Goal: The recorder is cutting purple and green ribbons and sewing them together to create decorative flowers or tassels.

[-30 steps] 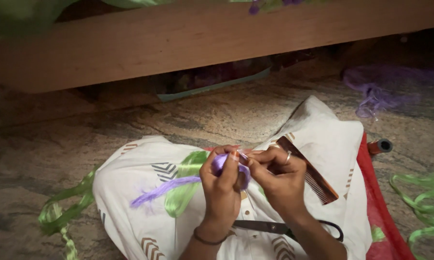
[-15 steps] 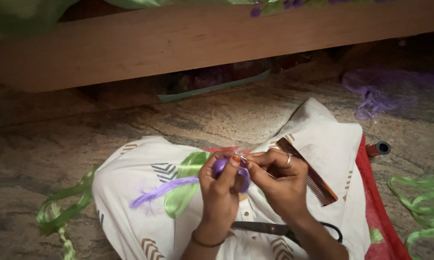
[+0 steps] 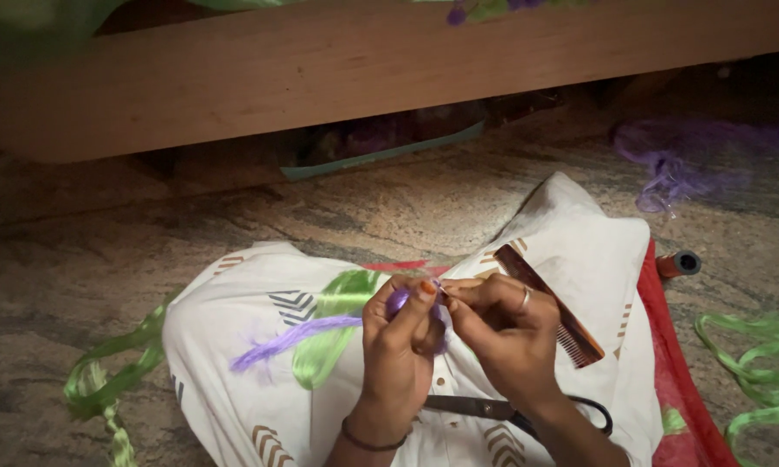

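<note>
My left hand and my right hand meet over my lap, fingertips pinched together on a small purple fibre bundle. A purple strand trails from it to the left across the white patterned cloth. A green ribbon lies under the strand. My right hand wears a ring. A brown comb rests on the cloth just right of that hand. Black scissors lie under my wrists.
A wooden frame crosses the top above the stone floor. Green ribbon lies at the left and right. A purple fibre heap is far right, beside an orange spool. Red cloth edges the lap.
Both hands stay together on the purple bundle, fingers shifting slightly as they work it. Nothing else has moved.
</note>
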